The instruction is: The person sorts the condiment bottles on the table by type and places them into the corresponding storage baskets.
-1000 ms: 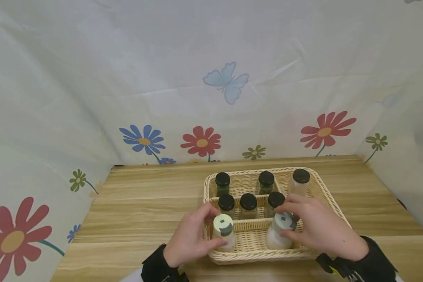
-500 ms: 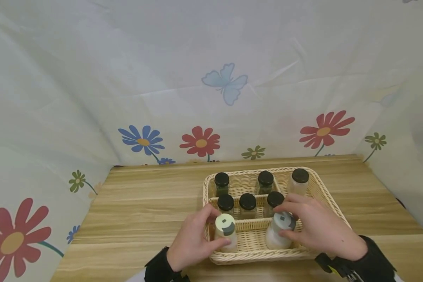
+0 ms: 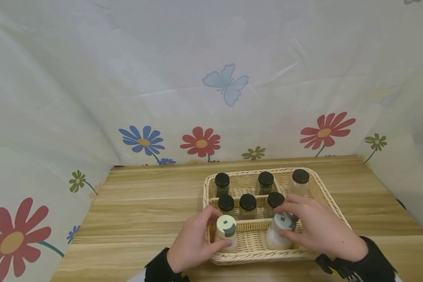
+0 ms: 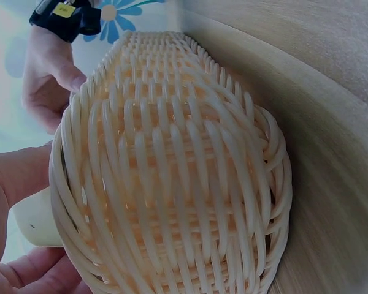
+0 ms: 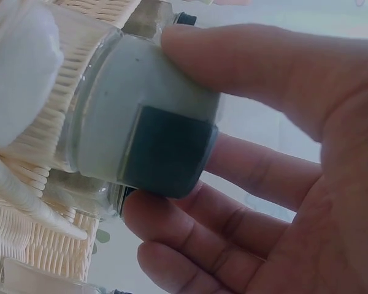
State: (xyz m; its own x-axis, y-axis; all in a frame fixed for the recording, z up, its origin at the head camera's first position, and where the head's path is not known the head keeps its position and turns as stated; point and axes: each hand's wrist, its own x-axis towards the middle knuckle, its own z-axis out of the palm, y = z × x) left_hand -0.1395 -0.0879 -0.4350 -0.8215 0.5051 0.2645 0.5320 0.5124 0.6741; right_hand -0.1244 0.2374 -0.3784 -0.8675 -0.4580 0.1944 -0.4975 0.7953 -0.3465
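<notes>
A wicker basket (image 3: 268, 256) with compartments stands on the wooden table. In its front left corner is a seasoning jar with a cream lid (image 3: 225, 222); my left hand (image 3: 195, 239) holds it, thumb in front and fingers behind. My right hand (image 3: 320, 227) grips a second seasoning jar (image 3: 277, 238) by its grey lid, in the same front compartment. The right wrist view shows white contents (image 5: 21, 73) and a dark flap (image 5: 167, 150) on that lid. The basket's woven end (image 4: 172, 165) hides most of the left jar from the left wrist view.
Several black-capped jars stand in the rear compartments: a middle row including one jar (image 3: 248, 202), two at the back, and a taller one (image 3: 300, 178) at the right. Table surface (image 3: 144, 211) extends left. A flowered white curtain (image 3: 162, 98) closes off the back and sides.
My left hand and the cream-lidded jar have shifted slightly to the right. The right hand and its jar stay in place.
</notes>
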